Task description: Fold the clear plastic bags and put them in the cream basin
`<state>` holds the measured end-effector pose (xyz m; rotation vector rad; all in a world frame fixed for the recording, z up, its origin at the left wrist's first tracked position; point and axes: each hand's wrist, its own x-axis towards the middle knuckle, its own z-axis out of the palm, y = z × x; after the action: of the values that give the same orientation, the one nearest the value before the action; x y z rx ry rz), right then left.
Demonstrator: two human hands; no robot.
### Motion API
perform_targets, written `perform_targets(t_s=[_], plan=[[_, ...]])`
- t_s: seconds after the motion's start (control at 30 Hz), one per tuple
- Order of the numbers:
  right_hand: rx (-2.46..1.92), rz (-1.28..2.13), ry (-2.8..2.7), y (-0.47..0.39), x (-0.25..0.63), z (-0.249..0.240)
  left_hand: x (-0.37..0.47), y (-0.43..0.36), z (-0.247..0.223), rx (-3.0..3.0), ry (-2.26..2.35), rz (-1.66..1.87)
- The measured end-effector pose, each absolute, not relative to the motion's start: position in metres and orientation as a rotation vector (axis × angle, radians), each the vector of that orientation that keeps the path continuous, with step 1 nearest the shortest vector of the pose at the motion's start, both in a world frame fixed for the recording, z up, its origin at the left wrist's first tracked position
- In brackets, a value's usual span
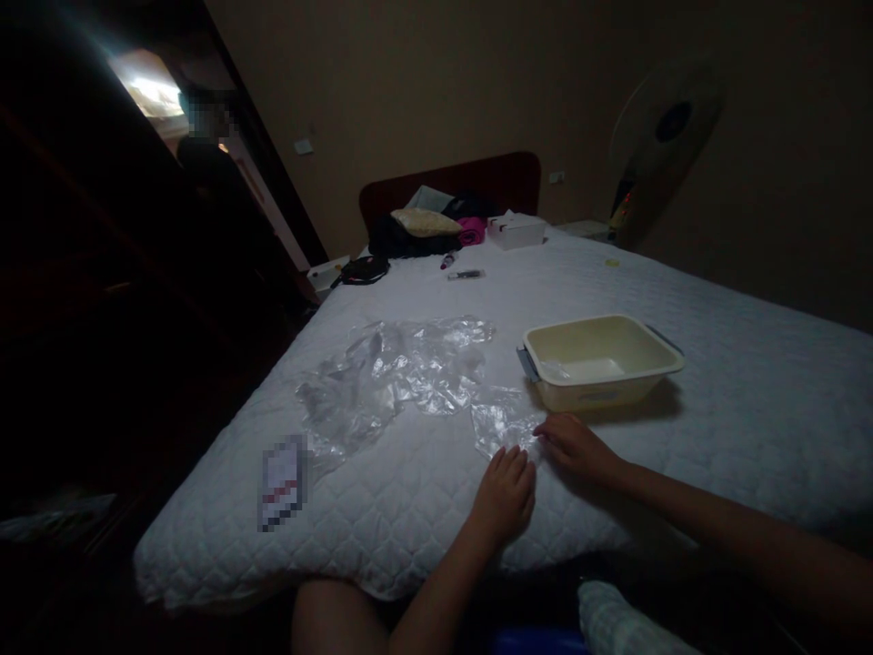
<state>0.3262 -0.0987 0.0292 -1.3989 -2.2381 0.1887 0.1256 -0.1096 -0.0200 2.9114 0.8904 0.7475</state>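
A small clear plastic bag (503,420) lies on the quilted white bed cover in front of me. My left hand (505,496) rests at its near edge, fingers stretched out flat and touching the plastic. At the bag's right edge, my right hand (576,448) has its thumb and fingertips closed on the plastic. Larger crumpled clear plastic bags (423,368) spread out to the left, reaching the small one. Just beyond my right hand stands a cream plastic basin (593,397) with grey handles and a bit of clear plastic inside.
A blurred-out flat packet (282,482) lies near the bed's left edge. Farther back are a pen-like packet (466,275), a black pouch (364,270), a white box (516,231) and piled bags. A fan (672,123) stands right; a person (218,191) is by the doorway.
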Motion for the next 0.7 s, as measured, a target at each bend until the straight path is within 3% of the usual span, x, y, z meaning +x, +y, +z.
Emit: perform_targets(t_s=[0.43,0.7], plan=[[-1.665,0.475,-1.966,-0.086,0.320,0.021,0.124,-0.109,-0.022,2.945,0.872,0.751],[-1.757,0.310,-2.050,-0.086,0.310,0.020,0.123,-0.110,-0.021,2.945,0.882,0.780]])
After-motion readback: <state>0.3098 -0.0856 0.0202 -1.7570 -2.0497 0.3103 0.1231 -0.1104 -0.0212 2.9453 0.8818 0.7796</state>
